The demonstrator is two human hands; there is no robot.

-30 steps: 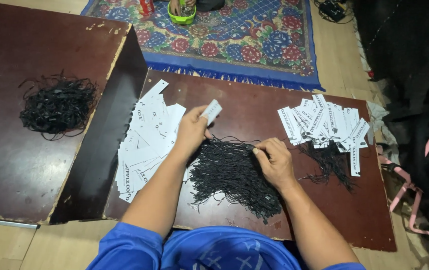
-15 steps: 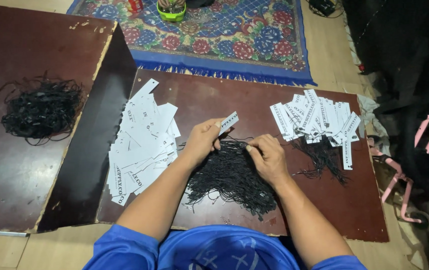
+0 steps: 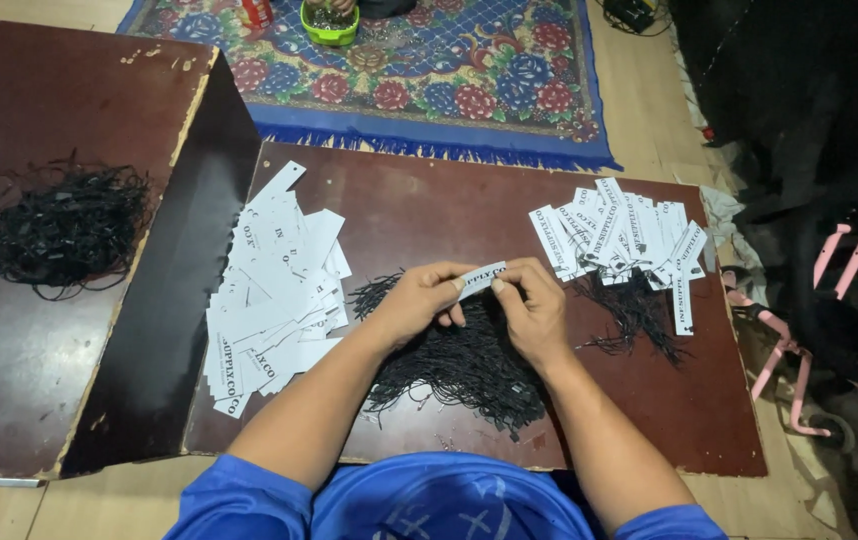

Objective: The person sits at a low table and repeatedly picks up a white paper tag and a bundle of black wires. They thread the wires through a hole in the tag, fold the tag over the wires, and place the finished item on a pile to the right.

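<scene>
Both hands meet over the middle of a dark brown board [image 3: 419, 205]. My left hand [image 3: 419, 300] pinches one end of a small white paper tag [image 3: 480, 277]. My right hand [image 3: 532, 305] pinches the tag's other end, with a thin black string between its fingers. Under both hands lies a loose heap of black strings [image 3: 459, 365]. A pile of plain white tags [image 3: 274, 290] lies to the left. To the right sits a fanned pile of white tags with black strings attached [image 3: 624, 240].
A second brown board [image 3: 29, 100] at the left carries another heap of black strings [image 3: 64, 225]. A flowered blue rug [image 3: 429, 70] lies beyond, with a green bowl [image 3: 330, 20] on it. Dark cloth and pink plastic hangers [image 3: 829, 300] lie at the right.
My left hand lifted a tag from the left pile and brought it to the middle. My right hand rose from the string heap to meet it; both now hold the tag.
</scene>
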